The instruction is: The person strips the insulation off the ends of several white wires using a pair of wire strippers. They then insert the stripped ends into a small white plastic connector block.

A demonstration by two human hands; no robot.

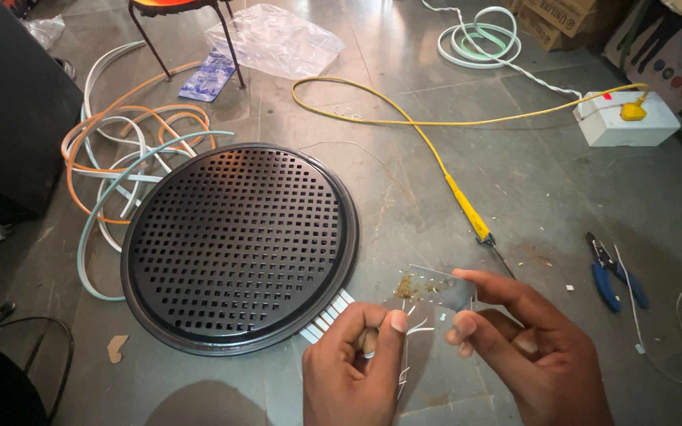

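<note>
Both hands, left hand [361, 359] and right hand [526, 347], pinch small circuit board [436, 288] and its thin wires [416, 327] in fingers; risk: tugging could snap a lead.

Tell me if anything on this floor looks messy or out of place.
Yes. Orange and white cables lie in a loose tangle beside the round black grille, and the yellow soldering iron rests on the bare floor with its cord plugged into the white socket box.

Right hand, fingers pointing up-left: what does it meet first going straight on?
Likely the small clear plate that the right hand already pinches; beyond it, the black perforated round grille. Depth is unclear.
</note>
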